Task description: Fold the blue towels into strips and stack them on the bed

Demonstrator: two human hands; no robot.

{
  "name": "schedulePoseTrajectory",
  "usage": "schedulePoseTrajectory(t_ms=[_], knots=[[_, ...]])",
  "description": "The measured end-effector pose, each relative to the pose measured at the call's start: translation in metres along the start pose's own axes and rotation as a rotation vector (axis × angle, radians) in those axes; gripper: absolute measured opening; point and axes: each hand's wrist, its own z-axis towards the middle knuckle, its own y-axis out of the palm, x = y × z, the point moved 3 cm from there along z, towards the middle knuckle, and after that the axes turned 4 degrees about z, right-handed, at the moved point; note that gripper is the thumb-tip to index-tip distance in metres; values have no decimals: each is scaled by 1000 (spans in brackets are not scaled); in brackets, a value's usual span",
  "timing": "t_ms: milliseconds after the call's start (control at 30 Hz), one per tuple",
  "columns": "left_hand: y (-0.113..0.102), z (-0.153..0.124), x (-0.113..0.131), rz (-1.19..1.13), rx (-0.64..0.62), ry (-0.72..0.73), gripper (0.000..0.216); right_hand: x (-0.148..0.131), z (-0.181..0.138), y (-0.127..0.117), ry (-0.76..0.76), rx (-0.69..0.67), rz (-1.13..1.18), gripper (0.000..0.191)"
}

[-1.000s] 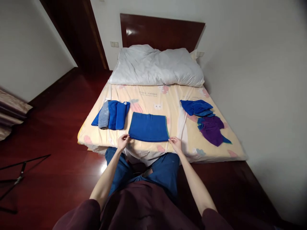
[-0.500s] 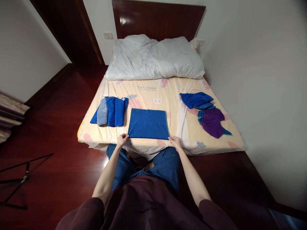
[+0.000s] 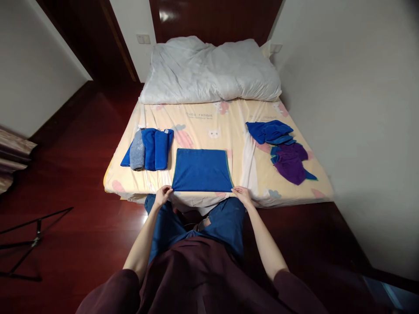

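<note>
A blue towel (image 3: 202, 170) with green edging lies as a flat rectangle near the front edge of the bed. My left hand (image 3: 163, 196) pinches its near left corner, and my right hand (image 3: 242, 195) pinches the near right corner. The near edge runs taut between them. To the left sit several rolled cloths, a grey roll (image 3: 137, 150) beside blue rolls (image 3: 155, 149). Over on the right, a crumpled blue cloth (image 3: 270, 131) touches a crumpled purple cloth (image 3: 290, 163) with blue on its edges.
The bed (image 3: 209, 117) wears a yellow patterned sheet. A pale grey quilt (image 3: 212, 72) is bunched below the dark headboard (image 3: 212, 19). Black stand legs (image 3: 36, 240) rest on the red-brown floor at left. A wall (image 3: 353, 109) borders the right side.
Both hands have drawn the towel's near edge slightly toward me and a little wider apart, keeping hold of the corners. The camera view has tilted down slightly.
</note>
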Motion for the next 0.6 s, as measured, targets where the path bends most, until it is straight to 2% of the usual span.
schedulePoseTrajectory(t_ms=[133, 200, 367, 600], knots=[[-2, 1, -1, 101, 67, 45, 30, 4, 3, -5, -137, 56, -83, 55], [-1, 4, -2, 144, 56, 60, 29, 4, 4, -7, -174, 49, -147, 57], [1, 7, -3, 205, -47, 113, 31, 8, 5, -6, -78, -69, -190, 64], [-5, 7, -6, 271, -99, 172, 27, 10, 11, -14, 16, -157, -230, 61]])
